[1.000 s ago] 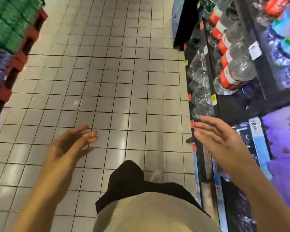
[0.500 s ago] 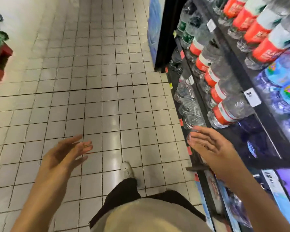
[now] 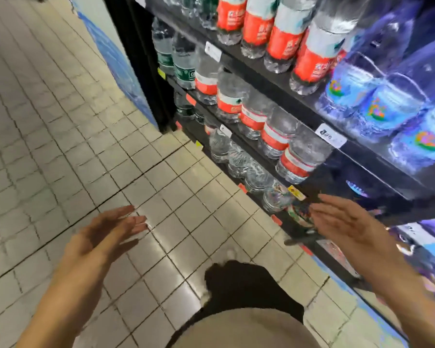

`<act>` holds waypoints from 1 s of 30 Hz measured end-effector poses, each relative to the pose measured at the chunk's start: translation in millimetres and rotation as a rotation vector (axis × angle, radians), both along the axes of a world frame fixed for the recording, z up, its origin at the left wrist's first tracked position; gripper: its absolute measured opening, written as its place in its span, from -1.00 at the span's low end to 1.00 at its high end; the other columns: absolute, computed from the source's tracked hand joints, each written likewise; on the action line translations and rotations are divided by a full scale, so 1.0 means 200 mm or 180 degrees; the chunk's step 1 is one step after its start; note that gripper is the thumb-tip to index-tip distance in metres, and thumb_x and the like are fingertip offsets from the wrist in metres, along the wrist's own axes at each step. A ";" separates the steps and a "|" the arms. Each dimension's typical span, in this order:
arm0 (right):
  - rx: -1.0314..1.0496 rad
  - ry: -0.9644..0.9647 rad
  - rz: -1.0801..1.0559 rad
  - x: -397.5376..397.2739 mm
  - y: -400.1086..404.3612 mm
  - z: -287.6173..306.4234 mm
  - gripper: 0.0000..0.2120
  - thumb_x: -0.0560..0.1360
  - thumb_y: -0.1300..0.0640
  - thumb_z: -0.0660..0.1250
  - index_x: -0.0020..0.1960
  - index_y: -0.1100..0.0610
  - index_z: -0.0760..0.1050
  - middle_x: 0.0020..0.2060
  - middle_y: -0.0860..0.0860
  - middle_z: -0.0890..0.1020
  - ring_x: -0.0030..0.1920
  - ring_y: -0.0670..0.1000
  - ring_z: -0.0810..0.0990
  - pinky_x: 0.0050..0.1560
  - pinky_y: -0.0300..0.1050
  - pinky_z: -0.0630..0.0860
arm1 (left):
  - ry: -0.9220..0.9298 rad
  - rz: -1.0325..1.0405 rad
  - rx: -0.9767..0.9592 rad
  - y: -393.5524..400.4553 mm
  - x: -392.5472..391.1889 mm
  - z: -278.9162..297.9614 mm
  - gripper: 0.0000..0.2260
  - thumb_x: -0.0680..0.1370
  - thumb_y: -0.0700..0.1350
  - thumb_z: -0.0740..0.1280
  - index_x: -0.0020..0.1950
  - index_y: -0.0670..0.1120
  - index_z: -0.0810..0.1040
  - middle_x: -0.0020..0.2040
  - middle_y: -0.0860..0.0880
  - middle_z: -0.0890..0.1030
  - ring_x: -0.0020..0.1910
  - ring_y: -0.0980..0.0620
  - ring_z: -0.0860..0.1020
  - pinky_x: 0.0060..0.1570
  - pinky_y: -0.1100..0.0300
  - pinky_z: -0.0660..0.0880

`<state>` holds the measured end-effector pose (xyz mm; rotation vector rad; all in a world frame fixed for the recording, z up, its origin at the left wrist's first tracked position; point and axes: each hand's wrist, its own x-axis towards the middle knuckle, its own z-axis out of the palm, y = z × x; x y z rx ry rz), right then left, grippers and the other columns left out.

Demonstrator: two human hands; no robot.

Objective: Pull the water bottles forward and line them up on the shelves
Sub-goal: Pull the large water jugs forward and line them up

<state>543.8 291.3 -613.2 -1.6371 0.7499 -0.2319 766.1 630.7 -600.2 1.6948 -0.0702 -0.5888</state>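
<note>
Black shelves [image 3: 269,79] run along the right, stocked with clear water bottles. Red-labelled bottles [image 3: 296,159] line the middle shelf, with green-labelled ones [image 3: 183,61] at its far end. Smaller clear bottles [image 3: 251,172] sit on the low shelf, and taller red-labelled bottles [image 3: 279,31] stand on the upper one. My right hand [image 3: 347,222] hovers with straight fingers just in front of the low shelf's edge, holding nothing. My left hand [image 3: 106,234] is held out over the floor tiles, fingers straight and empty.
Large blue-tinted water jugs [image 3: 387,104] fill the shelves to the right. A blue panel [image 3: 116,59] stands at the shelf unit's far end. Pale tiled floor [image 3: 60,121] spreads to the left. My dark trouser leg [image 3: 246,285] is below, between my arms.
The view has swung up and right toward the shelves, so the bottles now loom closer. Both hands stay open and empty, the right one nearer the low shelf edge.
</note>
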 end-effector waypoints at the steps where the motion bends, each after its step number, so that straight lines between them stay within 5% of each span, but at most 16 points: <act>1: -0.0099 0.0051 -0.0082 0.02 -0.01 -0.02 -0.56 0.41 -0.08 0.43 0.26 -0.04 0.53 0.17 -0.14 0.63 0.17 -0.15 0.60 0.08 -0.36 0.52 | 0.0008 -0.0152 -0.0011 -0.07 0.08 -0.02 -0.55 0.36 0.18 0.50 0.18 0.02 0.63 0.08 -0.11 0.70 0.12 -0.06 0.65 0.22 -0.11 0.45; 5: 0.0142 -0.0220 -0.0751 0.15 -0.02 -0.12 -0.58 0.39 0.19 0.41 0.24 0.15 0.52 0.06 0.03 0.69 0.08 -0.07 0.65 -0.05 -0.35 0.57 | 0.0055 -0.0775 -0.0054 -0.34 0.38 -0.09 -0.51 0.34 0.24 0.52 0.19 0.06 0.62 0.11 -0.09 0.69 0.15 -0.04 0.64 0.19 -0.06 0.47; 9: 0.0201 -0.0184 -0.1240 0.29 -0.05 -0.10 -0.64 0.48 0.43 0.32 0.27 0.28 0.48 0.07 0.20 0.66 0.04 0.01 0.63 -0.14 -0.40 0.56 | 0.0086 -0.1422 -0.0113 -0.57 0.63 -0.13 -0.72 0.53 0.03 0.39 0.23 0.08 0.59 0.15 -0.09 0.67 0.19 -0.04 0.62 0.23 -0.12 0.45; 13: 0.0402 -0.0190 -0.1580 0.39 -0.09 -0.04 -0.62 0.49 0.35 0.35 0.30 0.20 0.47 0.10 0.13 0.66 0.03 -0.06 0.64 -0.21 -0.38 0.57 | 0.0120 -0.1763 -0.0096 -0.79 0.81 -0.12 -0.73 0.54 -0.05 0.37 0.24 0.02 0.57 0.13 -0.08 0.68 0.16 -0.05 0.63 0.22 -0.10 0.47; 18: 0.0299 -0.0238 -0.1990 0.44 -0.10 -0.11 -0.58 0.39 0.16 0.43 0.25 0.08 0.52 0.09 0.05 0.67 0.13 -0.02 0.63 0.20 -0.24 0.51 | 0.0414 -0.2221 -0.0167 -1.05 0.96 -0.20 -0.72 0.55 -0.12 0.36 0.26 -0.07 0.55 0.12 -0.13 0.68 0.17 -0.10 0.63 0.18 -0.05 0.48; 26: 0.0069 -0.0063 -0.2382 0.60 -0.21 -0.44 -0.59 0.37 0.11 0.45 0.21 0.04 0.54 0.01 0.07 0.68 0.09 0.00 0.64 0.20 -0.31 0.48 | 0.0751 -0.3150 0.0053 -1.49 1.14 -0.55 -0.58 0.41 -0.03 0.51 0.24 -0.04 0.57 0.10 -0.11 0.68 0.18 -0.04 0.62 0.13 0.05 0.48; 30: -0.0094 -0.0033 -0.2507 0.62 -0.34 -0.72 -0.61 0.41 0.19 0.45 0.21 0.03 0.53 0.05 0.08 0.67 0.07 -0.02 0.63 0.12 -0.36 0.50 | 0.0592 -0.3292 0.0102 -1.74 1.06 -0.87 -0.73 0.52 -0.24 0.40 0.22 -0.13 0.56 0.06 -0.12 0.69 0.09 -0.01 0.65 0.01 0.16 0.54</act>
